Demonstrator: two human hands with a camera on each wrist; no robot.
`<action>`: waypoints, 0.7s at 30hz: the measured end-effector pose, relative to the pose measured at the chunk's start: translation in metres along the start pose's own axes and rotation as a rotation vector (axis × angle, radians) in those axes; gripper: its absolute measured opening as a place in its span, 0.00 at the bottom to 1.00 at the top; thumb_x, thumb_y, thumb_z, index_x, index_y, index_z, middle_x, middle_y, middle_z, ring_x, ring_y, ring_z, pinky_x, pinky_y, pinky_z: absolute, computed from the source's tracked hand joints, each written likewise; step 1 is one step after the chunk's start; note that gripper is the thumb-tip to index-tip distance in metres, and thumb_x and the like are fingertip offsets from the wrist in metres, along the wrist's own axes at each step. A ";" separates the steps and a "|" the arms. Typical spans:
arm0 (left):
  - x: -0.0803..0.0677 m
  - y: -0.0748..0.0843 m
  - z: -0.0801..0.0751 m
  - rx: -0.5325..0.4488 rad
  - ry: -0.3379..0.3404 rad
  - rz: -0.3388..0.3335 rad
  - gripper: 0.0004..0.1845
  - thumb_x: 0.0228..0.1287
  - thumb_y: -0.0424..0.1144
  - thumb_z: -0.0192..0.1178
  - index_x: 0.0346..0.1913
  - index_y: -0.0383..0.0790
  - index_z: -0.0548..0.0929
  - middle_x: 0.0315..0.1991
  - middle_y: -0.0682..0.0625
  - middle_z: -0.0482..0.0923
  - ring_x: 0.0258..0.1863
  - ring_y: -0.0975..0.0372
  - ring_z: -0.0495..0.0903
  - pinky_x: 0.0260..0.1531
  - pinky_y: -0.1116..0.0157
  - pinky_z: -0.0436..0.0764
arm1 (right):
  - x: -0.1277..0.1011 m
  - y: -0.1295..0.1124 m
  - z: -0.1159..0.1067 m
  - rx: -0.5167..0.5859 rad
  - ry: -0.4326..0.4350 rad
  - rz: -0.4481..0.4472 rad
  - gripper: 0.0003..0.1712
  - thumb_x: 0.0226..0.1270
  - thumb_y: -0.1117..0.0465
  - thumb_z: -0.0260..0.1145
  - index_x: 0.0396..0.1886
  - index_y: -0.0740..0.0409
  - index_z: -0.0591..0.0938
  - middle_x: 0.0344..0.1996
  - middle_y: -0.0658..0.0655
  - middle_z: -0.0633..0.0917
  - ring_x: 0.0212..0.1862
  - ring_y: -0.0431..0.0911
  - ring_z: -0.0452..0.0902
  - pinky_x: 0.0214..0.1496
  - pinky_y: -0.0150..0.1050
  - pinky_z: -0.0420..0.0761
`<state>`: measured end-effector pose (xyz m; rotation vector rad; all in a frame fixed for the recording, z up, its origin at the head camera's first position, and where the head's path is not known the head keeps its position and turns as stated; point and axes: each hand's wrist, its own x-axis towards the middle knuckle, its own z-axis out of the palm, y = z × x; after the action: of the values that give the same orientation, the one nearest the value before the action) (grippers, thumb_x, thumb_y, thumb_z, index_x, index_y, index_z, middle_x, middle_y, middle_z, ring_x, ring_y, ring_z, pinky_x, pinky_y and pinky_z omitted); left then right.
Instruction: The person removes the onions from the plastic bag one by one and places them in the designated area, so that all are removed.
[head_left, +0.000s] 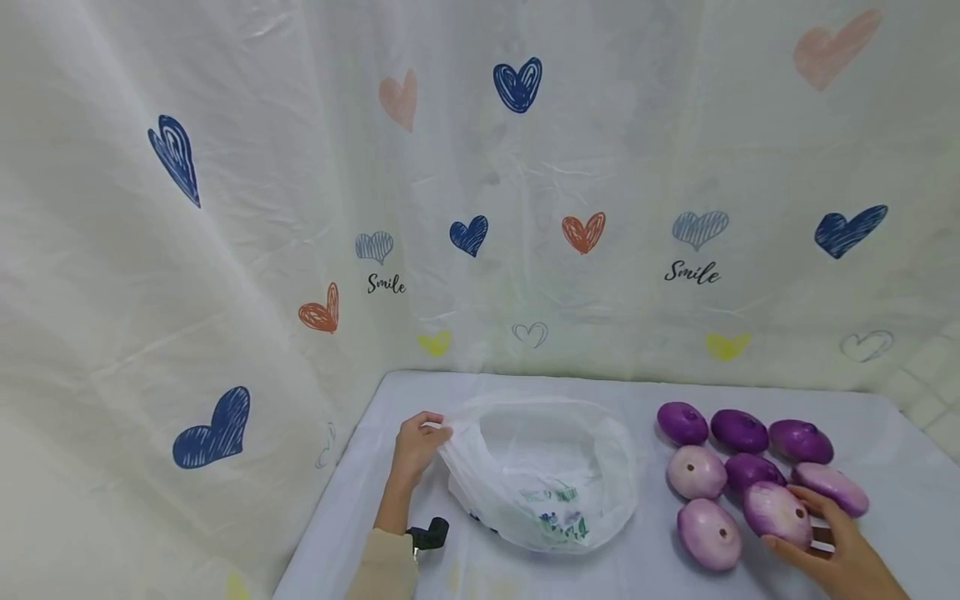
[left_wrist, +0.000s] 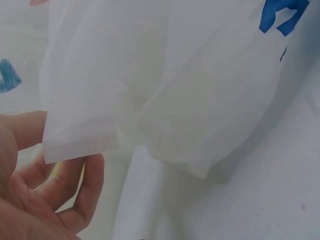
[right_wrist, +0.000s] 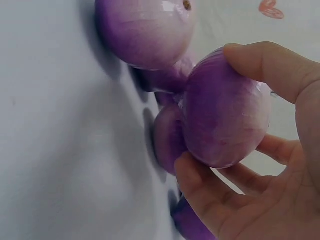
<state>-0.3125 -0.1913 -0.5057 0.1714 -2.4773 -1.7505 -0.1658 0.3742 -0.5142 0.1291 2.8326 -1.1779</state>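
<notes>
A thin white plastic bag (head_left: 543, 475) lies open on the table, its mouth upward. My left hand (head_left: 417, 446) pinches the bag's left edge (left_wrist: 80, 142) between thumb and fingers. To the right sits a cluster of several purple onions (head_left: 738, 429). My right hand (head_left: 828, 546) grips one pale purple onion (head_left: 776, 512) at the near right of that cluster; in the right wrist view thumb and fingers curl round this onion (right_wrist: 225, 110). Another pale onion (head_left: 708, 533) lies just left of it.
The table (head_left: 420, 575) wears a light lilac cloth. A white curtain printed with hearts (head_left: 517, 83) and "Smile" hangs close behind and to the left. A small black device (head_left: 429, 533) is strapped at my left wrist.
</notes>
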 end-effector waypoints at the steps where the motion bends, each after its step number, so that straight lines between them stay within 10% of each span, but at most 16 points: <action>1: 0.000 0.000 0.000 0.002 0.001 -0.001 0.13 0.65 0.37 0.67 0.50 0.37 0.84 0.34 0.45 0.87 0.32 0.59 0.82 0.33 0.63 0.75 | 0.000 0.003 0.001 -0.001 0.003 -0.010 0.54 0.73 0.44 0.66 0.76 0.76 0.49 0.67 0.80 0.63 0.42 0.16 0.62 0.38 0.27 0.77; 15: -0.002 0.003 -0.001 0.017 -0.001 0.004 0.14 0.66 0.39 0.68 0.51 0.36 0.84 0.36 0.44 0.87 0.33 0.59 0.82 0.34 0.63 0.76 | -0.003 0.017 0.012 -0.024 -0.038 -0.032 0.52 0.73 0.48 0.67 0.74 0.77 0.49 0.64 0.85 0.63 0.43 0.10 0.53 0.40 0.26 0.77; 21: -0.004 0.005 0.000 0.005 0.003 -0.003 0.14 0.66 0.39 0.67 0.50 0.37 0.84 0.36 0.44 0.87 0.34 0.58 0.83 0.36 0.62 0.78 | -0.002 0.019 0.012 -0.026 -0.065 -0.016 0.53 0.73 0.48 0.67 0.75 0.77 0.47 0.65 0.85 0.63 0.51 0.33 0.76 0.40 0.26 0.77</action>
<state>-0.3090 -0.1891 -0.5015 0.1786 -2.4809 -1.7446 -0.1610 0.3794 -0.5357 0.0661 2.7965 -1.1266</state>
